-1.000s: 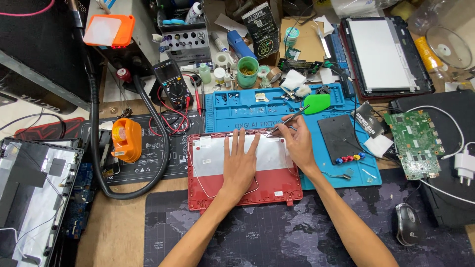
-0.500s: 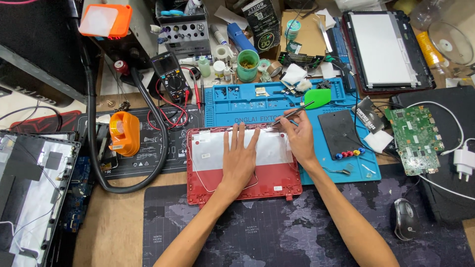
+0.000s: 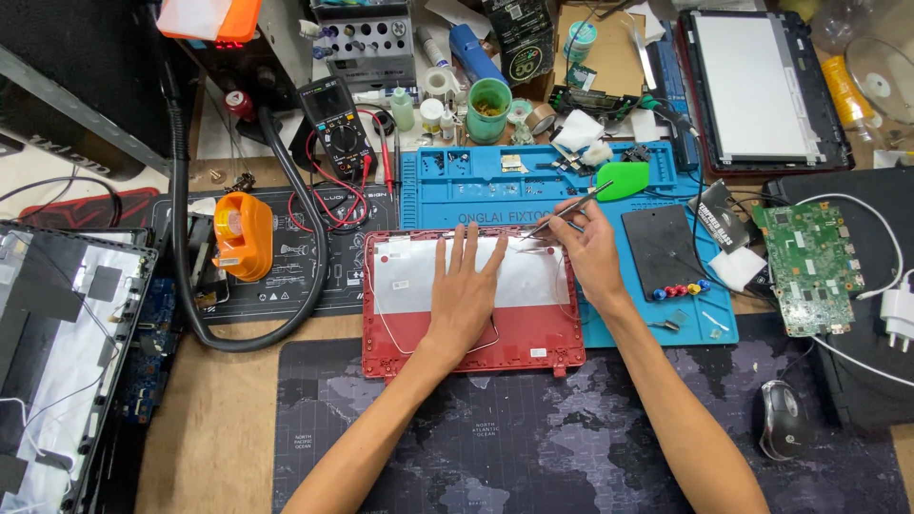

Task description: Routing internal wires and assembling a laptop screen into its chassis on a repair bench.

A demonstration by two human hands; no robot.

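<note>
Left hand [image 3: 466,290]: lies flat, fingers spread, grasping nothing, pressing on the red plastic laptop lid shell [image 3: 473,300].
Right hand [image 3: 588,249]: pinches thin metal tweezers [image 3: 567,209], tips at the shell's far right edge.
Shell: sits mid-bench, between the blue silicone repair mat [image 3: 495,186] on its far side and the dark world-map desk mat [image 3: 571,428] on its near side.

Both bare forearms reach up from the lower edge and converge toward the middle. The left hand [image 3: 464,290] lies flat, palm down, fingers [image 3: 473,249] straight, slightly spread and pointing away from the body, thumb out to the left. The right hand [image 3: 588,252] is raised at the wrist, its fingers curled in a pinch near the thumb, knuckles turned outward to the right.
</note>
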